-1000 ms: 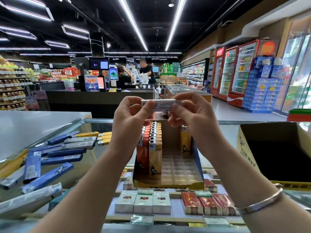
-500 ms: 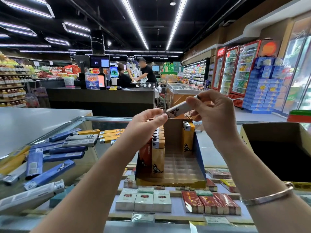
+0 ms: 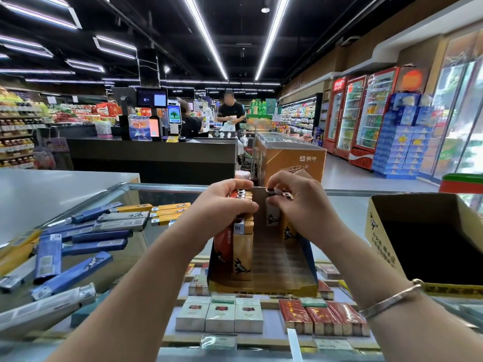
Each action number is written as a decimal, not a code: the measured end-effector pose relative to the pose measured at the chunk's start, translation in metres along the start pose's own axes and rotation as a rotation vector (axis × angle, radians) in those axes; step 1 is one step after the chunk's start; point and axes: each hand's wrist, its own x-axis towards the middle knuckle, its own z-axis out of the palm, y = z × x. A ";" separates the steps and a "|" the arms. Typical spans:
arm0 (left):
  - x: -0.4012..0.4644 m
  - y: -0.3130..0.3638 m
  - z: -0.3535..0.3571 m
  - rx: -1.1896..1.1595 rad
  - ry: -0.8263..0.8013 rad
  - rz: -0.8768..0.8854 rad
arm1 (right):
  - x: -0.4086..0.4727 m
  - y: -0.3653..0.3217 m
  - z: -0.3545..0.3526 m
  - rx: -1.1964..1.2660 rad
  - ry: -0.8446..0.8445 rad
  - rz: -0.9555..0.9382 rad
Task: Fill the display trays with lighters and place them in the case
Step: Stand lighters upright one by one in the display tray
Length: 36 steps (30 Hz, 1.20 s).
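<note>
A display tray [image 3: 264, 287] with blue sides and a yellow front lip stands on the glass case top [image 3: 156, 194]. Its left column holds several upright red and orange lighters [image 3: 241, 253]. My left hand [image 3: 224, 205] rests curled over the tops of that column. My right hand [image 3: 295, 205] pinches the metal top of a white lighter [image 3: 273, 216] standing upright in the tray's back right corner, beside an orange one. Loose blue, grey and yellow lighters [image 3: 86, 231] lie scattered on the glass to the left.
An open cardboard box [image 3: 428, 241] stands on the glass at right. Cigarette packs [image 3: 219, 316] lie inside the case under the glass. A grey counter [image 3: 52, 189] lies at far left. Beyond are a checkout desk with two people, and drink fridges at right.
My right hand has carried the white lighter down from mid-air into the tray's back right corner. My left hand let go of it and dropped onto the left column of lighters.
</note>
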 end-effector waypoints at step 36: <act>-0.118 -0.028 -0.094 0.952 0.088 -0.204 | -0.004 0.001 0.008 0.143 -0.174 0.270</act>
